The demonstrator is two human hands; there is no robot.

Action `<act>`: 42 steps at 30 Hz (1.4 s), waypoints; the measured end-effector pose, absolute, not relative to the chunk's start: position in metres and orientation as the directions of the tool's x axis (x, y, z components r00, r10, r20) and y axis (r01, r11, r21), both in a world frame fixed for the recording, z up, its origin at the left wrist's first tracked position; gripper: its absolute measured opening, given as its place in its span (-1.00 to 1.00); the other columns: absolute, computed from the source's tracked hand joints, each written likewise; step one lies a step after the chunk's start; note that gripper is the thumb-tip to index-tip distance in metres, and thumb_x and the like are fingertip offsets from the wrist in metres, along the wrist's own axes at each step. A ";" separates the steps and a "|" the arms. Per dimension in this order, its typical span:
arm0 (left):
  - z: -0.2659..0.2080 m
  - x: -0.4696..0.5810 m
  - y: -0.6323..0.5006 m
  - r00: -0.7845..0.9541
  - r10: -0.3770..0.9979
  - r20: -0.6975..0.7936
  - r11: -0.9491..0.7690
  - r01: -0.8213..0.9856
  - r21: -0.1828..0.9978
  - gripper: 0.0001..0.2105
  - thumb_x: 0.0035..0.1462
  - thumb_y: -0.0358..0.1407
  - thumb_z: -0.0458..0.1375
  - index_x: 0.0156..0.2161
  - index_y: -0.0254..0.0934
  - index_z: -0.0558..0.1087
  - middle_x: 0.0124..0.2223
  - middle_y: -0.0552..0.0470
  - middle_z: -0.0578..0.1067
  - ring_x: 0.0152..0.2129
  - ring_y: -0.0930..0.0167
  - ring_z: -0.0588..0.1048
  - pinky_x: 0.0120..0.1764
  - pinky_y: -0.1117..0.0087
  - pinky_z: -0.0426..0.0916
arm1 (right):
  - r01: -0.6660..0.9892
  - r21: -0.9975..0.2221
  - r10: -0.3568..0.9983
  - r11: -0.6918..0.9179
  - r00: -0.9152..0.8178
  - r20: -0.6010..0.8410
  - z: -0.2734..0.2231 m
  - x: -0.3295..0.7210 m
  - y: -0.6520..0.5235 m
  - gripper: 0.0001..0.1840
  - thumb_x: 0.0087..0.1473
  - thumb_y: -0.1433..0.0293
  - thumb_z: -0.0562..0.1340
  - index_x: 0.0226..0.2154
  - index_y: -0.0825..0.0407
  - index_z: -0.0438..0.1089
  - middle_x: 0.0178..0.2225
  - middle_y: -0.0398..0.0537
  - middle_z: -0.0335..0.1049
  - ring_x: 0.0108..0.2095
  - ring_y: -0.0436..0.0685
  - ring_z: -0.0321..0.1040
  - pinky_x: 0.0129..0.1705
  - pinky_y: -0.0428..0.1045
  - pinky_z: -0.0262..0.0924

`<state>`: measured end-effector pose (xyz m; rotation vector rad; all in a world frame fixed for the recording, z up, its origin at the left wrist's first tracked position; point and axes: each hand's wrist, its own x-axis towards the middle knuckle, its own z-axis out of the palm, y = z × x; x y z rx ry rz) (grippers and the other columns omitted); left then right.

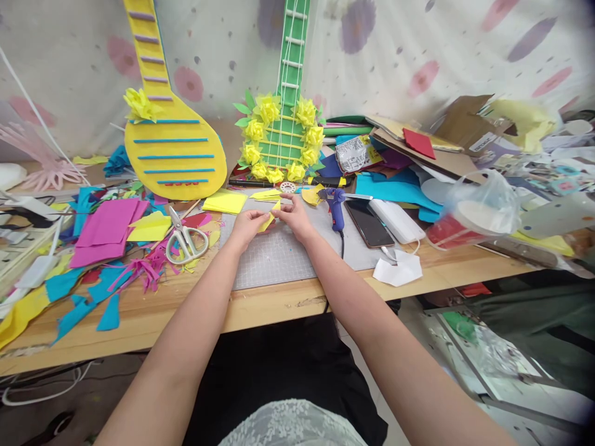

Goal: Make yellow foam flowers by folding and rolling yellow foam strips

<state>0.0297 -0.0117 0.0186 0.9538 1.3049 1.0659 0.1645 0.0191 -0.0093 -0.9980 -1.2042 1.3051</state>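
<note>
Left hand [248,227] and right hand [294,217] both pinching the yellow paper piece [268,222]; looks light, soft, easily torn; best held gently by its edges.

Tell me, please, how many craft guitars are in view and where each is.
2. The yellow guitar is at the back left; the green guitar, edged with yellow flowers, is to its right. Both run past the picture's top edge. No other shows.
</note>
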 end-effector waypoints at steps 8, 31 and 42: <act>0.015 0.029 -0.011 -0.015 0.970 -0.244 0.243 -0.042 0.969 -0.87 -0.07 -0.30 0.26 -0.44 -0.36 0.46 -0.54 0.05 0.53 -0.55 0.41 0.54 -0.37 0.39 0.44 | -0.165 -0.984 0.991 0.066 -0.103 0.084 -0.007 0.165 0.018 -0.39 -0.34 0.30 0.37 -0.18 -0.04 0.14 -0.54 -0.31 0.32 -0.48 -0.03 0.28 -0.36 -0.06 0.19; 0.006 0.013 -0.010 -0.009 0.990 -0.140 0.136 0.318 0.938 -0.72 0.00 -0.17 0.22 -0.56 -0.27 0.27 -0.70 0.16 0.38 -0.78 0.50 0.37 -0.64 0.50 0.29 | -0.295 -0.954 0.995 0.045 0.100 0.015 -0.006 0.169 0.019 -0.42 -0.32 0.36 0.35 -0.20 -0.05 0.12 -0.49 -0.30 0.31 -0.45 -0.04 0.33 -0.36 -0.08 0.15; 0.005 0.015 -0.009 -0.186 0.981 -0.054 0.069 0.073 0.995 -0.66 -0.05 -0.03 0.21 -0.48 -0.28 0.28 -0.51 0.04 0.49 -0.54 0.41 0.53 -0.56 0.47 0.39 | -0.282 -0.958 0.993 0.059 0.111 0.028 -0.011 0.172 0.024 -0.47 -0.28 0.34 0.34 -0.22 -0.07 0.12 -0.53 -0.33 0.24 -0.47 -0.05 0.29 -0.38 -0.09 0.15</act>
